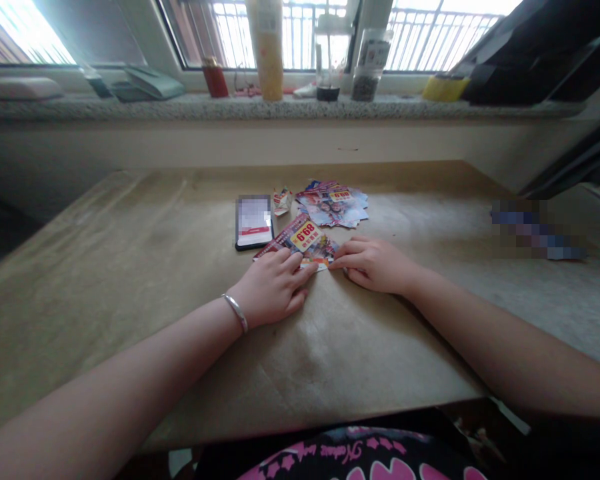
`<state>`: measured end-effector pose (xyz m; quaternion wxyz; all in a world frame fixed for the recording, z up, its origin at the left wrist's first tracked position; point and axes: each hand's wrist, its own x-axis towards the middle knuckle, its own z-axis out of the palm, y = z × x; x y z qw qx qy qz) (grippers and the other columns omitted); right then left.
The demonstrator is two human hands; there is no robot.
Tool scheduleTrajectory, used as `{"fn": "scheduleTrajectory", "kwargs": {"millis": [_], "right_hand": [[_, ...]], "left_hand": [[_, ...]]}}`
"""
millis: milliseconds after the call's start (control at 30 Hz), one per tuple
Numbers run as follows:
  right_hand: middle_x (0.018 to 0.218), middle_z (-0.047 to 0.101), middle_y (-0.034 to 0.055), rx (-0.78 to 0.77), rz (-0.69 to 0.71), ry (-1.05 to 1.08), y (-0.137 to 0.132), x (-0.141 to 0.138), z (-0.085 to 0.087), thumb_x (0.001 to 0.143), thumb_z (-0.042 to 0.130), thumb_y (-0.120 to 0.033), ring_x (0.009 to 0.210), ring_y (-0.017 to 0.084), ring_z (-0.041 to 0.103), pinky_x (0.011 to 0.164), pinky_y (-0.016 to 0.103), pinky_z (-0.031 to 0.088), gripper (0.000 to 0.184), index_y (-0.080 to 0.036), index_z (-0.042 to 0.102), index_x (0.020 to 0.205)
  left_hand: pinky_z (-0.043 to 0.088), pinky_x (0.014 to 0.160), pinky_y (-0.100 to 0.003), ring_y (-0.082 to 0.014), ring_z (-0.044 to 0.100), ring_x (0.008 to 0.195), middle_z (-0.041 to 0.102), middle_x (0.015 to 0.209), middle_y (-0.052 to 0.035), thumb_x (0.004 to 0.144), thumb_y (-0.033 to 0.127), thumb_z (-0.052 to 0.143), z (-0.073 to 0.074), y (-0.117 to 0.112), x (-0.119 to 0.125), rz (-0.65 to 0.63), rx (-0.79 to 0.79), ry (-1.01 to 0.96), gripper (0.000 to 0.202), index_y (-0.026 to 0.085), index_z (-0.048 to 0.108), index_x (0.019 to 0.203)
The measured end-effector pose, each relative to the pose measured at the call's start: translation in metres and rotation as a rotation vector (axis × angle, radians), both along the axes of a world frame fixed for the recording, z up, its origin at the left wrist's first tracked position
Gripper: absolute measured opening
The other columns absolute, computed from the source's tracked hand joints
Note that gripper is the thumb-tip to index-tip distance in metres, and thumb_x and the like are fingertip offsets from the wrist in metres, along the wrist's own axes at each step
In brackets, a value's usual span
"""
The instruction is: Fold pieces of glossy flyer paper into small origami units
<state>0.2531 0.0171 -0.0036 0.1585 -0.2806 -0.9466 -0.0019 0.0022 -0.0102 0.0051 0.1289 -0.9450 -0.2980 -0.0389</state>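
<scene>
My left hand, with a silver bangle on its wrist, rests on the near left edge of a colourful printed leaflet lying flat on the table. Its fingers are curled down onto the paper. My right hand presses fingertips together on the leaflet's near right corner. Just beyond lies a loose pile of similar leaflets and a small folded paper piece. A phone lies face up left of the leaflet.
A stone windowsill runs behind the table with a red cup, a tall yellow bottle, jars and a yellow object. A blurred object lies at the table's right. Dark furniture stands at the far right.
</scene>
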Motion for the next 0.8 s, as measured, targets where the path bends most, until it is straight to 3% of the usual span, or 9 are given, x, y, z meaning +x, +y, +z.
{"fn": "scheduleTrajectory", "kwargs": {"millis": [167,367,800], "right_hand": [[0.099,0.066,0.0059,-0.038,-0.002,0.009,0.0,-0.003,-0.0028,0.08,0.049,-0.011,0.089,0.018,0.056,0.081,0.032,0.044,0.033,-0.022,0.07,0.103],[0.096,0.066,0.0063,0.03,-0.006,-0.044,-0.0019,-0.008,0.002,0.08,0.049,-0.013,0.083,0.018,0.054,0.073,0.03,0.042,0.029,-0.021,0.069,0.1],[0.096,0.067,0.0059,0.04,-0.019,-0.059,-0.0018,-0.0088,0.0024,0.084,0.047,-0.014,0.083,0.018,0.054,0.073,0.029,0.042,0.029,-0.022,0.07,0.1]], "left_hand": [[0.037,0.087,-0.041,-0.0258,0.044,0.094,0.054,0.102,-0.0101,0.09,0.037,0.04,-0.0041,0.0015,-0.0024,0.006,0.008,-0.033,0.043,0.021,0.052,0.129],[0.036,0.089,-0.042,-0.0257,0.043,0.095,0.052,0.104,-0.0085,0.087,0.035,0.043,-0.0052,0.0041,-0.0037,0.006,-0.012,-0.016,0.044,0.03,0.049,0.131],[0.035,0.088,-0.041,-0.0247,0.045,0.093,0.052,0.103,-0.0079,0.083,0.032,0.047,-0.0008,0.0086,-0.0035,0.003,-0.018,-0.004,0.043,0.03,0.053,0.126]]}}
